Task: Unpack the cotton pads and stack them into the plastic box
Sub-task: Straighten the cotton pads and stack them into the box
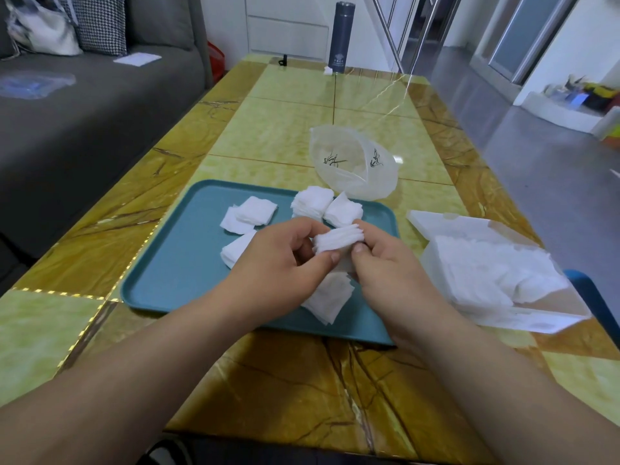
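Two bare hands over a teal tray [181,270] on a yellow-green marbled tabletop [285,129]. The left hand [281,260] and right hand [385,270] meet above the tray's middle and together hold a small stack of square white cotton pads [339,239]; the fingers [330,258] of both hands are curled round the stack, thumbs pressed to its near edge.

Loose piles of pads lie on the tray: two overlapping at the far left [250,214], one just left of the left hand [235,253], two side by side at the far edge [312,201], and a fanned pile under the hands [330,295].

A translucent plastic bag [355,166], open-mouthed and printed with black marks, lies on the tabletop just beyond the tray.

To the right of the tray sits the plastic box [432,253], translucent white with its lid open, already holding a thick layer of pads [486,270].

A dark flask [339,38] stands upright at the far end of the tabletop. A grey sofa [84,105] runs along the left.
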Demonstrator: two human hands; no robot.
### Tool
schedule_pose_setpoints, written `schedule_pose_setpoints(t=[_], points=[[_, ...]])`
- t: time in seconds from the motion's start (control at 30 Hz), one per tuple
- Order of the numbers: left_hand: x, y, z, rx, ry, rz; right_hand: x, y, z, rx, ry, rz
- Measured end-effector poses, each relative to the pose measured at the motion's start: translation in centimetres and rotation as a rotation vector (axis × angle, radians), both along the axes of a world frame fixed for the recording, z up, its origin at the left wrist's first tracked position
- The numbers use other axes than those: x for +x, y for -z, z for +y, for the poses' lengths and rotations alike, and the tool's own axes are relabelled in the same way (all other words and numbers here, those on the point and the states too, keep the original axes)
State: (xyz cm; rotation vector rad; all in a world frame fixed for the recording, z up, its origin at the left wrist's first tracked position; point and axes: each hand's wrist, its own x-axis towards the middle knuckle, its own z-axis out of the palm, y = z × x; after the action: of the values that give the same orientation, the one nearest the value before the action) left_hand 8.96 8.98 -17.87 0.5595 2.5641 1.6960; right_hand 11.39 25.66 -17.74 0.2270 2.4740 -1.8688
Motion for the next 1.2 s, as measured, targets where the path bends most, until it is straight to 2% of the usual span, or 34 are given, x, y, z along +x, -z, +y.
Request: schedule_pose_setpoints(t=[0.13,0.27,0.4,0.57,0.77,0.83,0.9,1.07,1.13,1.2], points=[[0.7,-1.0,0.3,0.02,0.015,0.039,0.9,-2.1,1.4,0.005,0.037,0.13],[1.9,-2.4,2.2,0.05,-0.068,0.036,2.5,-4.0,3.7,0.007,0.102,0.219],[2.3,-3.2,4.4,0.116,0.014,-0.072,3.9,-4.8,5.8,-0.083,0.094,0.238],[3.2,-4.1,9.4,0.232,0.107,-0.174,6.0,-4.9,9.8,-0.177,0.142,0.173],[3.8,-5.0,15.9,0.274,0.182,-0.202,7.6,-4.9,14.3,-0.244,0.364,0.218],[3.6,-4.9,17.5,0.21,0.162,-0.186,8.0,-4.8,16.0,-0.156,0.488,0.238],[3.1,-4.2,18.3,0.054,0.136,-0.08,8.3,-4.7,17.7,0.054,0.565,0.232],[3.4,-2.8,19.2,-0.335,0.207,0.153,8.1,-3.6,19.4,0.451,0.47,0.129],[3.6,-2.4,19.2,-0.387,0.205,0.182,7.4,-3.2,19.3,0.529,0.443,0.096],[3.7,-2.1,19.0,-0.353,0.187,0.181,6.8,-2.9,19.1,0.565,0.437,0.076]])
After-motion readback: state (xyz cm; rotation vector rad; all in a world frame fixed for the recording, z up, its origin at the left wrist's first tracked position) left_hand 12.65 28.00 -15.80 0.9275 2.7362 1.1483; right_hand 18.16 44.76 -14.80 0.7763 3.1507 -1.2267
